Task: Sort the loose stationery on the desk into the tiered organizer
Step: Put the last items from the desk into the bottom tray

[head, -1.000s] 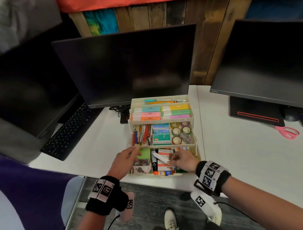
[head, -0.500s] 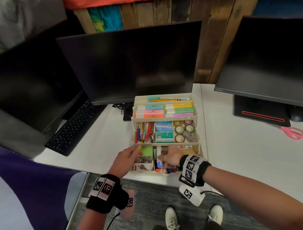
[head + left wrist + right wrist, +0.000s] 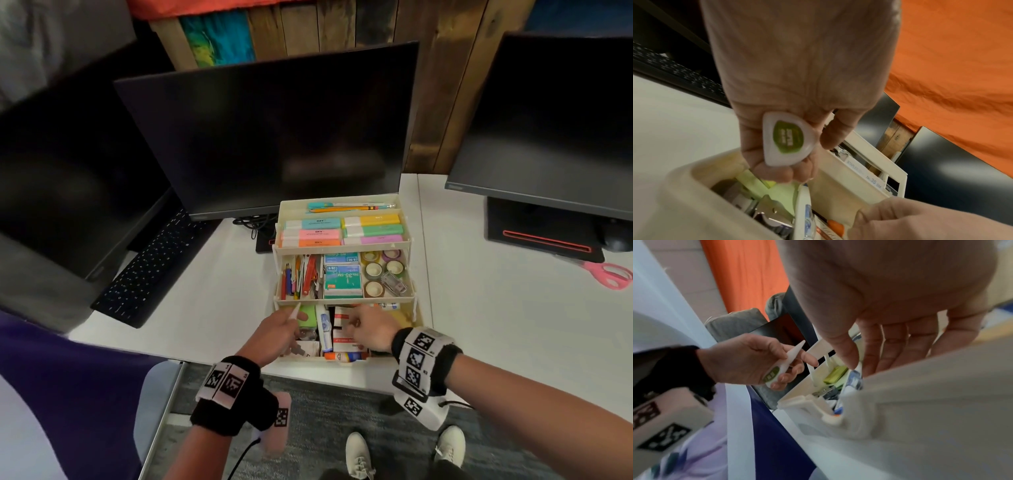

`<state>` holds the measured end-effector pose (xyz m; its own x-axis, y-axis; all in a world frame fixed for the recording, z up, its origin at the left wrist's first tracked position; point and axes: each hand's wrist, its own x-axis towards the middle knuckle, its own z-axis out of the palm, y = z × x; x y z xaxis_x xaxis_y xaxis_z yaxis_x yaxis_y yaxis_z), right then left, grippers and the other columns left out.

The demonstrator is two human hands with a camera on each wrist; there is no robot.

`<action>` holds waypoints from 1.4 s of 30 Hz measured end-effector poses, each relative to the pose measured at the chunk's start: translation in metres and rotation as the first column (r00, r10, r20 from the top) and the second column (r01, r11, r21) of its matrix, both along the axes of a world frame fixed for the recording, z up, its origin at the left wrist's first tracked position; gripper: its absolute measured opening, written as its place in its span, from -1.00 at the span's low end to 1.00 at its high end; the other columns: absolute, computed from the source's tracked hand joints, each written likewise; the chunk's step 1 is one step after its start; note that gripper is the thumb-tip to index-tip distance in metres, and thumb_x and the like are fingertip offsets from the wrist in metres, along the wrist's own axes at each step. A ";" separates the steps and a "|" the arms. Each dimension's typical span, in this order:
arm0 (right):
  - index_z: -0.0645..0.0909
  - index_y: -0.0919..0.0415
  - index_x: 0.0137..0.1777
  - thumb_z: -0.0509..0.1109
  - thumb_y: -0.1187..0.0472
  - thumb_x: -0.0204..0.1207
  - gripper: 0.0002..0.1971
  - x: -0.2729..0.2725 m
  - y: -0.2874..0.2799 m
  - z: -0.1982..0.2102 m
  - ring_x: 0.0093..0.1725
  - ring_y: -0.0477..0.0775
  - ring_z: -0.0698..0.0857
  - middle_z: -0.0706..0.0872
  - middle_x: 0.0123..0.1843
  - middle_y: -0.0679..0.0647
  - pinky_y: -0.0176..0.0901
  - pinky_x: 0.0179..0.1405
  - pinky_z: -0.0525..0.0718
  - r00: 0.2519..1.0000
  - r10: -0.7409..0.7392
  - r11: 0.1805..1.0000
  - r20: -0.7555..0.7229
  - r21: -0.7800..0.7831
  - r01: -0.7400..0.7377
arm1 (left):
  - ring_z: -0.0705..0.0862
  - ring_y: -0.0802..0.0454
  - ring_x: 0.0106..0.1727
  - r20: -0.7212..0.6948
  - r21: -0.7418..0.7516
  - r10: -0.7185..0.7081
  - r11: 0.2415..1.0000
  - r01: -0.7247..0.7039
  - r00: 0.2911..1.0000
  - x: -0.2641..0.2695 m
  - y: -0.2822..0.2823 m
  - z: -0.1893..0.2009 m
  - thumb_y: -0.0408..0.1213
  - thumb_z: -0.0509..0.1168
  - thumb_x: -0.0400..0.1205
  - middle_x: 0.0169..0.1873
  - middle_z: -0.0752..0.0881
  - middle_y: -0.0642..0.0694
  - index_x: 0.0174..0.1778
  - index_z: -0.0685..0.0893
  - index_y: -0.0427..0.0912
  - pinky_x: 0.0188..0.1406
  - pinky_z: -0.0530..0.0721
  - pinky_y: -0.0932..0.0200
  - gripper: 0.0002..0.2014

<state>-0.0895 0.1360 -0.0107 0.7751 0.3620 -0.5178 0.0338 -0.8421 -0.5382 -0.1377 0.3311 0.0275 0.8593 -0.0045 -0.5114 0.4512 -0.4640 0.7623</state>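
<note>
The cream three-tier organizer (image 3: 345,245) stands open at the desk's front edge. My left hand (image 3: 291,320) is over the left end of its bottom tier and grips a slim white correction tape with a green label (image 3: 788,139), its pointed tip (image 3: 294,311) aimed at the middle tier. My right hand (image 3: 356,323) hovers over the bottom tier's middle with straight fingers (image 3: 892,347) and holds nothing. A white-and-blue correction tape (image 3: 323,329) lies in the bottom tier between my hands, beside green sticky notes (image 3: 308,317).
Highlighters fill the top tier; pens, staple boxes (image 3: 342,281) and tape rolls fill the middle one. A glue stick (image 3: 344,356) lies along the bottom tier's front. Pink scissors (image 3: 608,275) lie far right. A keyboard (image 3: 147,270) and monitors (image 3: 270,126) ring the organizer.
My right hand set the white-and-blue correction tape down in the bottom tier, let go and drew back to the right. My left hand stayed at the tier's left end.
</note>
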 end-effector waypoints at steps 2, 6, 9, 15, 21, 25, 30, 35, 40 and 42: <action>0.65 0.11 0.04 0.23 0.05 0.60 -0.78 -0.002 -0.009 0.004 -0.03 0.04 0.71 0.76 0.00 0.04 -0.01 0.04 0.69 0.998 0.026 1.000 0.051 -0.007 -0.026 | 0.60 0.19 -0.33 0.011 -0.008 -0.103 0.995 0.103 0.995 0.001 -0.004 0.004 -0.46 0.01 0.70 -0.18 0.52 -0.09 0.23 0.44 -0.09 -0.36 0.63 0.35 -0.73; 0.60 0.01 -0.08 0.26 0.06 0.60 -0.89 -0.010 -0.026 0.008 0.01 -0.03 0.68 0.73 -0.01 -0.05 -0.07 0.15 0.64 0.994 -0.023 0.995 0.104 0.099 0.013 | 0.65 0.06 0.04 0.014 -0.031 -0.244 0.969 0.244 0.970 0.004 -0.008 0.003 -0.37 0.15 0.70 0.08 0.62 -0.11 0.35 0.47 -0.05 0.12 0.68 0.13 -0.70; 0.59 0.06 -0.09 0.27 0.16 0.61 -0.91 -0.016 -0.035 0.012 -0.08 -0.11 0.65 0.70 -0.05 -0.07 -0.22 0.05 0.64 0.994 -0.106 0.963 0.039 0.252 0.092 | 0.63 0.08 0.12 0.043 0.064 -0.242 0.969 0.239 0.969 0.011 -0.018 -0.004 -0.23 0.35 0.60 0.05 0.62 -0.02 0.40 0.53 -0.02 0.17 0.57 0.21 -0.59; 0.55 0.02 -0.14 0.28 0.24 0.60 -0.88 -0.024 -0.074 0.019 -0.09 -0.10 0.63 0.67 -0.11 -0.12 -0.44 -0.22 0.50 0.951 -0.254 0.932 0.176 0.308 0.192 | 0.63 0.18 -0.08 0.228 0.194 -0.333 0.937 0.292 0.915 0.017 -0.065 -0.010 -0.26 0.42 0.54 -0.12 0.68 0.04 0.08 0.68 -0.13 -0.20 0.45 0.56 -0.79; 0.62 0.01 -0.11 0.32 0.29 0.58 -0.86 -0.032 -0.117 0.015 -0.29 -0.22 0.58 0.69 -0.19 -0.17 -0.43 -0.25 0.48 0.891 -0.387 0.891 0.239 0.345 0.294 | 0.60 0.12 0.02 0.251 0.274 -0.502 0.857 0.436 0.828 0.020 -0.107 -0.022 -0.30 0.31 0.62 0.03 0.63 0.03 0.16 0.61 -0.08 0.20 0.61 0.13 -0.80; 0.63 0.06 -0.10 0.31 0.30 0.58 -0.87 -0.035 -0.128 0.014 -0.29 -0.15 0.60 0.68 -0.22 -0.17 -0.48 -0.27 0.49 0.883 -0.416 0.879 0.217 0.344 0.329 | 0.53 0.01 0.22 0.118 0.366 -0.683 0.704 0.608 0.720 0.026 -0.126 -0.028 -0.26 0.31 0.61 0.17 0.50 -0.04 0.18 0.65 -0.07 0.40 0.47 0.00 -0.78; 0.64 0.10 -0.08 0.30 0.29 0.58 -0.88 -0.035 -0.126 0.012 -0.29 -0.17 0.59 0.68 -0.19 -0.20 -0.49 -0.26 0.51 0.886 -0.413 0.878 0.208 0.349 0.328 | 0.49 -0.03 0.25 0.040 0.512 -0.757 0.576 0.637 0.652 0.029 -0.138 -0.032 -0.23 0.36 0.59 0.18 0.56 -0.08 0.24 0.66 -0.05 0.30 0.43 0.05 -0.71; 0.66 0.15 -0.07 0.31 0.29 0.57 -0.90 -0.032 -0.117 0.008 -0.30 -0.20 0.59 0.70 -0.19 -0.14 -0.53 -0.26 0.50 0.895 -0.405 0.871 0.185 0.375 0.317 | 0.62 0.05 -0.03 0.089 0.516 -0.722 0.622 0.588 0.686 0.030 -0.138 -0.032 -0.22 0.42 0.53 -0.03 0.66 0.00 0.00 0.75 -0.04 -0.04 0.59 0.16 -0.85; 0.62 0.10 -0.13 0.30 0.29 0.56 -0.89 -0.033 -0.108 0.006 -0.23 -0.09 0.63 0.74 -0.14 -0.03 -0.36 -0.15 0.56 0.900 -0.399 0.863 0.177 0.403 0.304 | 0.64 -0.02 0.07 0.048 0.551 -0.757 0.564 0.615 0.651 0.033 -0.138 -0.029 -0.20 0.41 0.53 0.03 0.67 -0.03 -0.01 0.77 -0.03 -0.07 0.52 0.16 -0.86; 0.63 0.12 -0.13 0.30 0.27 0.56 -0.90 -0.032 -0.110 0.009 -0.20 -0.03 0.66 0.73 -0.15 -0.05 -0.24 -0.10 0.60 0.878 -0.438 0.847 0.192 0.417 0.332 | 0.65 -0.01 0.10 0.033 0.543 -0.764 0.555 0.630 0.644 0.036 -0.139 -0.025 -0.22 0.41 0.53 0.06 0.69 -0.02 0.04 0.77 -0.02 0.02 0.58 0.14 -0.82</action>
